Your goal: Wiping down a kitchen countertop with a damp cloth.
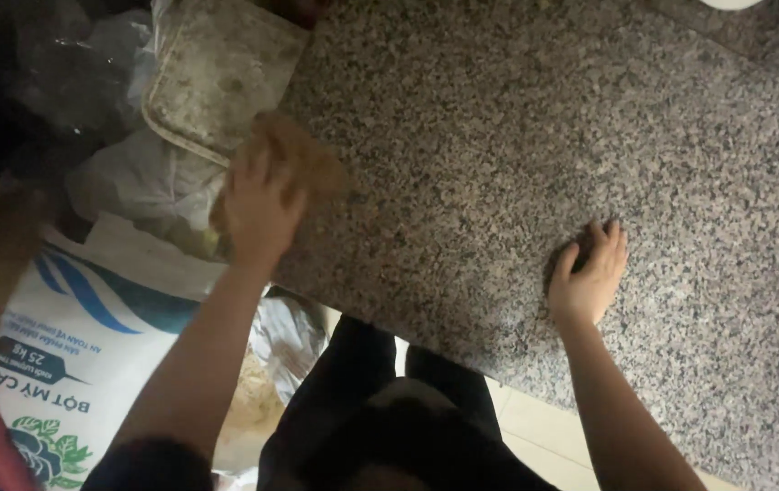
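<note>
Right hand (589,277): flat on the granite countertop (544,136), fingers spread, holding nothing. Left hand (258,205): at the countertop's left edge, closed over a blurred brown cloth (312,164). Below the edge: a white printed sack (89,345). Farther off: a dirty rectangular tray (217,73) overhanging the corner.

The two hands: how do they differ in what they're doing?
The left hand grips a brown cloth at the counter's edge and looks motion-blurred; the right hand holds nothing and looks sharp. The left hand's fingers curl around the cloth; the right hand lies flat, fingers spread. Both are bare and over the speckled counter.
</note>
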